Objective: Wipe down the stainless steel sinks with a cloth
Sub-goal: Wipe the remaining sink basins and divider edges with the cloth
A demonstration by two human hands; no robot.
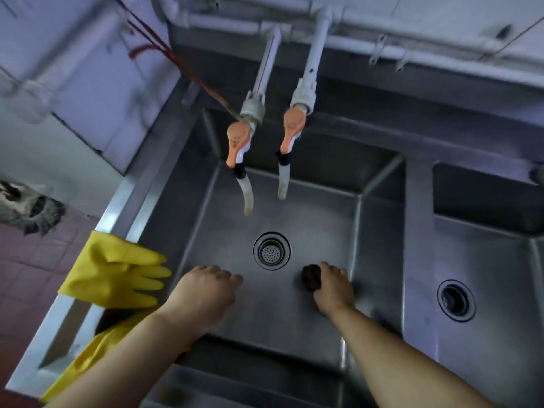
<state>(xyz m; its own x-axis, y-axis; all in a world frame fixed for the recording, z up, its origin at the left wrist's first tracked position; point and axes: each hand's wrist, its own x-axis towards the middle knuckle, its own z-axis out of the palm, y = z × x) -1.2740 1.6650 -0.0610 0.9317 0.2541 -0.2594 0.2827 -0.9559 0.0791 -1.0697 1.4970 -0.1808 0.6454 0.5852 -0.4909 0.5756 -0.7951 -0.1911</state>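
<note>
Bare left hand (206, 293), bare right hand (334, 287), sleeveless forearms

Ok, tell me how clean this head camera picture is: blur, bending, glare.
Head view: wide-angle bending curves the steel sink rim. The white wall pipes and red cord are blurred. The sharpest parts are the round drain strainer and the right hand gripping a dark scrub pad. Soft bluish glare falls on the right-hand steel basin.

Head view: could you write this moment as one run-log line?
right hand: grips dark scrubbing pad on left sink floor | left hand: rests on floor, holds nothing | yellow gloves: on rim
</note>
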